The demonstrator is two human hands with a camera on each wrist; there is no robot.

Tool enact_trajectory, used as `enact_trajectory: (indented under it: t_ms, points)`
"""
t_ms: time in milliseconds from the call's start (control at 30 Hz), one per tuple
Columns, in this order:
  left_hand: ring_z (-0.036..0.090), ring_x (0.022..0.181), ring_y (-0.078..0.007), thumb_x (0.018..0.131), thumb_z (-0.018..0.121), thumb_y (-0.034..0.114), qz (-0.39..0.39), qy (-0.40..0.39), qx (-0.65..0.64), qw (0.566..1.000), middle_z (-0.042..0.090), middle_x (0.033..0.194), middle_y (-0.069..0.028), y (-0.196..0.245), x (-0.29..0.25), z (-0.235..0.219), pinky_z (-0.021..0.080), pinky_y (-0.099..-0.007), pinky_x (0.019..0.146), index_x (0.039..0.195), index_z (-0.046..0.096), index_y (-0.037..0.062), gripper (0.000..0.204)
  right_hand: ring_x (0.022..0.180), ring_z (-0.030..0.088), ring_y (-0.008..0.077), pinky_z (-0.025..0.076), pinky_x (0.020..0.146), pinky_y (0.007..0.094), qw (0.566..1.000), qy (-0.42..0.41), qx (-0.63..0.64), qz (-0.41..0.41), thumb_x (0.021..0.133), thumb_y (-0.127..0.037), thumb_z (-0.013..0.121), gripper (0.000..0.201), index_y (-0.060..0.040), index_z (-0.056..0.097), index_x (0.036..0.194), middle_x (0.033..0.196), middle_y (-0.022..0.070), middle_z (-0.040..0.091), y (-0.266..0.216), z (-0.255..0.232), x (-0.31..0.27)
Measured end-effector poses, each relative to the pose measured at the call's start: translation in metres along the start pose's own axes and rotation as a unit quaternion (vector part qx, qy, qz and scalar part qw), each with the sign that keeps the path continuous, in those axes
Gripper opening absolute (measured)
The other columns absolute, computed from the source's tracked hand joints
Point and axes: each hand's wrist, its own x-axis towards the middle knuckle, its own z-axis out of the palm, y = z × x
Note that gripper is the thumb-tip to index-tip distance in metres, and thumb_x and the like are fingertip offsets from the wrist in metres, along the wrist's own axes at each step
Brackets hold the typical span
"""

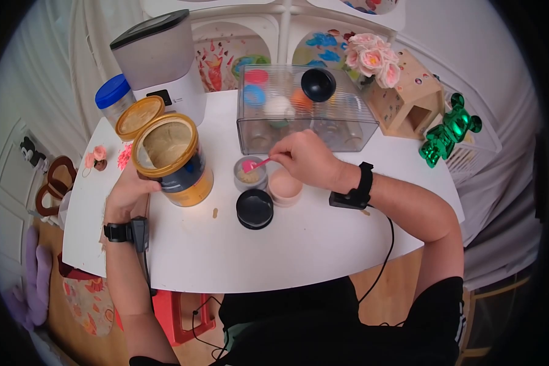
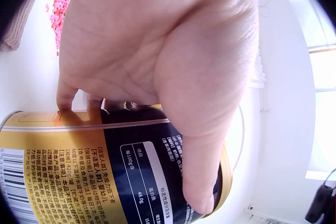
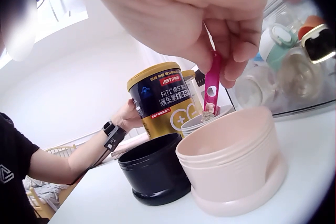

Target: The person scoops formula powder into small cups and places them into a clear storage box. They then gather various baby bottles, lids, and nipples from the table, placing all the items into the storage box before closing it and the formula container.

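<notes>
My left hand (image 1: 128, 192) grips a gold and dark-blue powder can (image 1: 192, 186) by its side, thumb near the gold rim and fingers on the label. The can is uncovered, with pale powder inside, and leans slightly. My right hand (image 1: 311, 160) pinches the thin handle of a pink scoop (image 3: 212, 85). The scoop's bowl sits within the mouth of a small grey cup (image 1: 240, 185) that holds some beige powder. Beside this cup stand a pale pink cup (image 1: 286, 190) and a black cup (image 1: 254, 209), both with open tops.
A gold lid (image 1: 139, 117) lies behind the can, near a blue-capped jar (image 1: 112, 91) and a white machine (image 1: 165, 67). A clear ribbed box (image 1: 305, 134) stands beyond the cups, a black dome (image 1: 318, 84) on top. A green bear figure (image 1: 448, 131) is at right. Powder spots mark the white table (image 1: 226, 262).
</notes>
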Motion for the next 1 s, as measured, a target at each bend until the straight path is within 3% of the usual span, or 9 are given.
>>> enact_trajectory:
  t_ms: [233,433,633,1000]
  points:
    - [0.046,0.148,-0.0215,0.064,0.106,0.031,0.004,0.001,0.009,1.0,0.052,0.159,-0.0078,0.0,0.0,0.0,0.034,-0.039,0.125,0.163,0.036,0.0024,0.125,0.082,0.075,0.0368,0.06,0.075,0.043,0.998,-0.033,-0.046,0.016,0.089,-0.015,0.078,0.013,-0.0061,0.081,0.098,0.089,0.0161,0.078,0.001,0.004,-0.007]
    - [0.047,0.148,-0.0216,0.064,0.106,0.033,0.014,0.006,0.007,1.0,0.053,0.158,-0.0079,0.003,0.0,0.005,0.035,-0.0389,0.125,0.162,0.038,0.0024,0.123,0.089,0.075,0.0389,0.06,0.078,0.0466,0.995,-0.033,-0.096,0.026,0.088,-0.011,0.075,0.017,-0.0059,0.078,0.104,0.092,0.0178,0.077,-0.005,0.006,-0.006]
    - [0.048,0.147,-0.0217,0.064,0.106,0.032,0.011,0.006,0.011,1.0,0.053,0.158,-0.008,0.005,0.0,0.006,0.035,-0.0389,0.124,0.162,0.038,0.0021,0.123,0.087,0.074,0.042,0.06,0.08,0.0495,0.963,-0.141,-0.228,0.009,0.084,-0.006,0.074,0.014,-0.0027,0.079,0.097,0.088,0.0235,0.075,-0.002,0.006,0.002]
    - [0.049,0.146,-0.0215,0.065,0.105,0.033,0.015,-0.004,0.004,1.0,0.054,0.157,-0.0082,0.005,0.0,0.006,0.037,-0.039,0.123,0.16,0.04,0.0015,0.12,0.088,0.074,0.0412,0.06,0.079,0.0495,0.974,-0.104,-0.201,0.024,0.086,-0.007,0.073,0.014,-0.004,0.08,0.099,0.088,0.0219,0.075,0.006,0.008,-0.002]
